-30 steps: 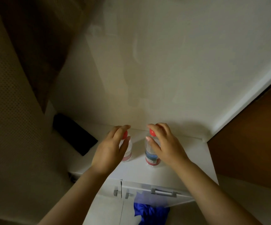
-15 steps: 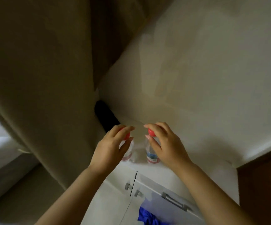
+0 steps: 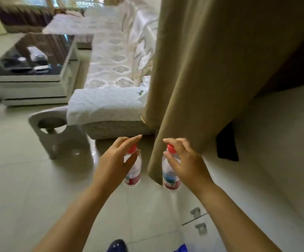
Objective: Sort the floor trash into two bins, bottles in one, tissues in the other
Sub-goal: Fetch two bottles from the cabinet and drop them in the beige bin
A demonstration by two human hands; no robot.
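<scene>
Mid-carry. Left hand gripping a clear bottle by the neck, just under its red cap; index finger stretched out past the cap, other fingers curled round. Right hand holding a second bottle the same way, red cap showing between thumb and fingers. Both bottles upright, hanging clear of the tiled floor, side by side but apart, in front of the lower hem of the tan curtain.

Progress, judged: two bottles picked up, neither binned yet. Grey container with round cut-outs standing on the floor at the near corner of the sofa, left of the hands; looks like a bin, likely the drop point, but contents not visible. Second bin not identifiable in view. No tissues visible on the floor stretch shown. Blue scrap at the bottom edge, too cropped to tell what it is.

Remaining: drop both bottles into one bin, then tissues into the other. Count of trash left: cannot tell.

White cabinet at right, not involved.
</scene>
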